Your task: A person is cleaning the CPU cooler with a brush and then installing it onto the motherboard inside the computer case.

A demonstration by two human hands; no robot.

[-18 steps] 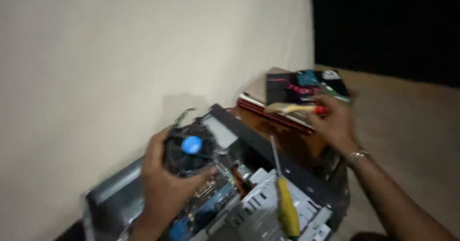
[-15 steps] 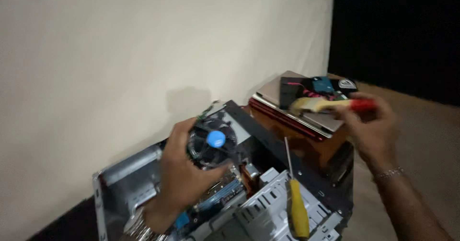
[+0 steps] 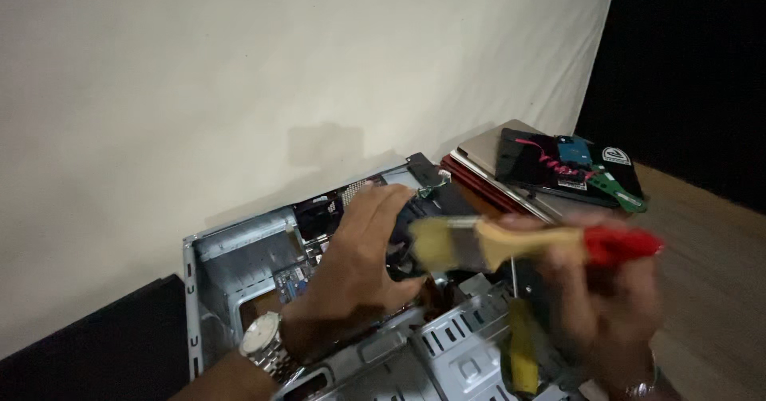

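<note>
An open grey computer case lies in front of a pale wall. My left hand, with a metal watch on the wrist, grips a black cooler fan over the case; the hand hides most of the fan. My right hand, blurred by motion, holds a paintbrush with a wooden body and a red handle end. Its bristles sit right beside the fan. A yellow-handled screwdriver rests on the case's metal frame below the brush.
A stack of closed laptops lies at the back right, with a black board, a red cable and small parts on top. A wooden surface extends to the right. A dark edge shows at lower left.
My right hand has brought the brush from the laptop stack over to the fan. My left hand has turned over the fan, now covering its blue centre. The camera has shifted.
</note>
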